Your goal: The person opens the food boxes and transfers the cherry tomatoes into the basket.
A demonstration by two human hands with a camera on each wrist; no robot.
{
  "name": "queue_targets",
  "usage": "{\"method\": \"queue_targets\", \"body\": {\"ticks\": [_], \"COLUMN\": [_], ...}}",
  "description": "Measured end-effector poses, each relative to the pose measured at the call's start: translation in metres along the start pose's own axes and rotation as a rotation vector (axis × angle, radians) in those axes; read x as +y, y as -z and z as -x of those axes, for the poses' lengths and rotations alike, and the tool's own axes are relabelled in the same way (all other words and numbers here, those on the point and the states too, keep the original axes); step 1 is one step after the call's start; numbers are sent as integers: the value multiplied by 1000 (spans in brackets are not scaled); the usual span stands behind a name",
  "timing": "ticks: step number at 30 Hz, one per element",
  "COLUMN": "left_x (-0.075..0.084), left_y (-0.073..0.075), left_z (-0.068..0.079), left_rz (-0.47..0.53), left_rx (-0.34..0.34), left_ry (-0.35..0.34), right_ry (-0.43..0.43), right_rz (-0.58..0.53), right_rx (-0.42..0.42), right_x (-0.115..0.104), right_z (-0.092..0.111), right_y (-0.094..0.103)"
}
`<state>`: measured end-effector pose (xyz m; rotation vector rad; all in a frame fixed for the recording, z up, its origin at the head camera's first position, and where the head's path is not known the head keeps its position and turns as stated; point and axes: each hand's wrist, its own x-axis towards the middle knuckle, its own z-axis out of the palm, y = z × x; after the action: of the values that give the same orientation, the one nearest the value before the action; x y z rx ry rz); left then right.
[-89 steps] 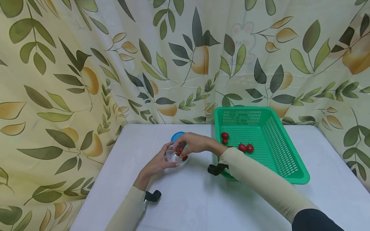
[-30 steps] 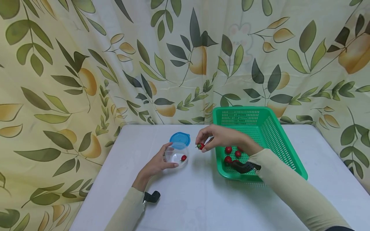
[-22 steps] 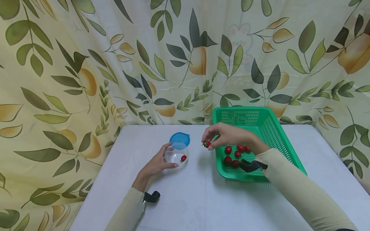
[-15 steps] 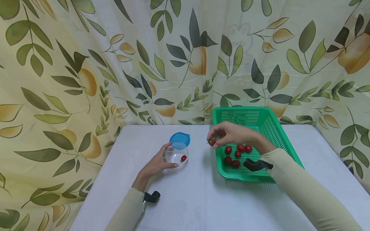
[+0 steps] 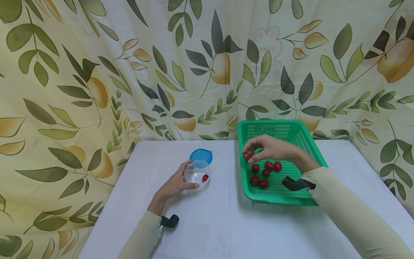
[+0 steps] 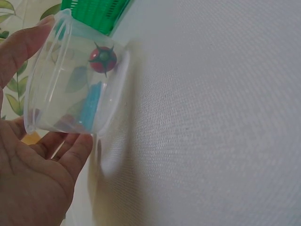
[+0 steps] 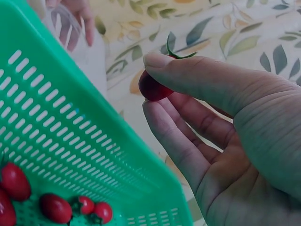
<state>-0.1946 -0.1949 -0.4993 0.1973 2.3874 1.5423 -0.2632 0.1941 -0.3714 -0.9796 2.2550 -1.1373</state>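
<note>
My left hand (image 5: 174,184) grips a clear round plastic container (image 5: 193,175) by its side on the table. One cherry tomato (image 5: 205,177) with a green stem cap lies inside it; the left wrist view shows this tomato (image 6: 103,59) through the clear wall. Over the left side of a green basket (image 5: 275,199), my right hand (image 5: 273,149) pinches another cherry tomato (image 5: 248,157) between thumb and fingertips. In the right wrist view that held tomato (image 7: 155,86) has its green stem pointing up. Below the hand, several loose cherry tomatoes (image 5: 266,173) lie on the basket floor.
A blue lid (image 5: 201,156) lies just behind the container. The perforated basket takes up the right part of the white-covered table (image 5: 207,223). Behind the table hangs a leaf-patterned curtain (image 5: 207,90). Each wrist carries a small black camera (image 5: 169,221).
My right hand was at the container, then moved right with a cherry tomato pinched in it, and is now over the basket. The left hand and the container have stayed put.
</note>
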Motion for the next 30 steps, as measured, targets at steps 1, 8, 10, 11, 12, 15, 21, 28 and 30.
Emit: {"method": "queue_targets", "body": {"ticks": [1, 8, 10, 11, 12, 15, 21, 28, 30], "left_x": [0, 0, 0, 0, 0, 0, -1, -1, -1], "left_y": [0, 0, 0, 0, 0, 1, 1, 1, 1], "left_z": [0, 0, 0, 0, 0, 0, 0, 1, 0], "left_rz": [-2, -7, -7, -6, -6, -6, -1, -12, -14], "left_rx": [1, 0, 0, 0, -1, -3, -5, 0, 1], "left_ry": [-1, -4, -3, -4, -2, -9, -12, -7, -8], "right_ry": [-1, -48, -54, -59, -61, -70, -78, -64, -57], "right_rz": [-1, 14, 16, 19, 18, 10, 32, 21, 7], "right_rx": [4, 48, 56, 61, 67, 85, 126, 140, 141], "right_x": [1, 10, 11, 12, 13, 15, 14, 17, 18], "right_z": [1, 12, 14, 16, 17, 21, 27, 29, 29], "right_y": [1, 10, 13, 14, 15, 17, 19, 22, 22]}}
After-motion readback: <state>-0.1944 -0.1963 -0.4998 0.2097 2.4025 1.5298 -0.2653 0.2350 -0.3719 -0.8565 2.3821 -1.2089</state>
